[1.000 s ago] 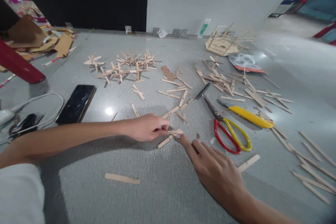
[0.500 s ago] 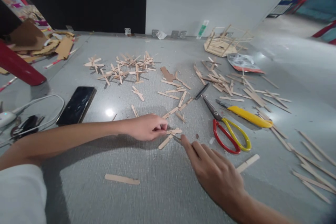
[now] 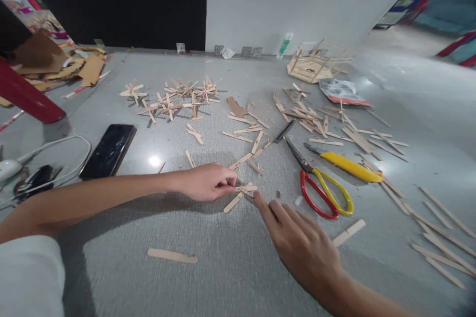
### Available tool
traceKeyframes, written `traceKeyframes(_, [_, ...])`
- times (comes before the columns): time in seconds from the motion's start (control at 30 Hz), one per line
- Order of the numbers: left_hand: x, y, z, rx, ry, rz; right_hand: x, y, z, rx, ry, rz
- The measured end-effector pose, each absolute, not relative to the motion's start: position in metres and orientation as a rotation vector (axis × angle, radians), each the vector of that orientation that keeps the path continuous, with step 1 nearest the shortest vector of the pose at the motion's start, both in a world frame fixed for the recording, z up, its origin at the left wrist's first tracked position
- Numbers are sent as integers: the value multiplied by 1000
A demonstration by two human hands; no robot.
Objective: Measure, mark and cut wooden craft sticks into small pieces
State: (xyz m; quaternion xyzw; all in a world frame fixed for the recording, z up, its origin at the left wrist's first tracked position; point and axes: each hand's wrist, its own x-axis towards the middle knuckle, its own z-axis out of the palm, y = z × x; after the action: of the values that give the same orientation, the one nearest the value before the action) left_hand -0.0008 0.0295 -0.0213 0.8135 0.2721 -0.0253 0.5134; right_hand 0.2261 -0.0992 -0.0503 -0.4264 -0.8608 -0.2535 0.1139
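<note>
Scissors [image 3: 323, 189] with red and yellow handles are lying just right of the work spot, blades pointing away, and a yellow knife [image 3: 351, 167] is lying beyond them. A phone [image 3: 108, 150] is sitting face up to the left, near a white cable [image 3: 55, 141]. Farther back, a pile [image 3: 178, 94] of glued sticks is spreading across the grey table [image 3: 230, 267], and a stick frame [image 3: 316, 62] is standing near the wall. One loose stick [image 3: 172, 256] is lying close to the person. Nothing is blocking the hands.

The cross [image 3: 240, 194] is lying flat on the table between the two hands. Its longer stick is running from near-left to far-right, and a shorter piece is sitting across the far end, roughly left to right.

The left hand [image 3: 208, 182] is pinching the shorter piece between thumb and fingertips. The right hand [image 3: 297, 242] is holding nothing, fingers loosely spread, index finger reaching to the cross's right end (touching or just short, I cannot tell).
</note>
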Motion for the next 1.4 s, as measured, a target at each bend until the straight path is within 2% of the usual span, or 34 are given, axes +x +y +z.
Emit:
traceKeyframes(1.03, [1,29,-23,1982,658,-68,226,-99,-51,-1267,-2512,-763])
traceKeyframes(1.4, [1,28,-23,2018,646,-33,225,-96,-51,-1261,-2533,-664])
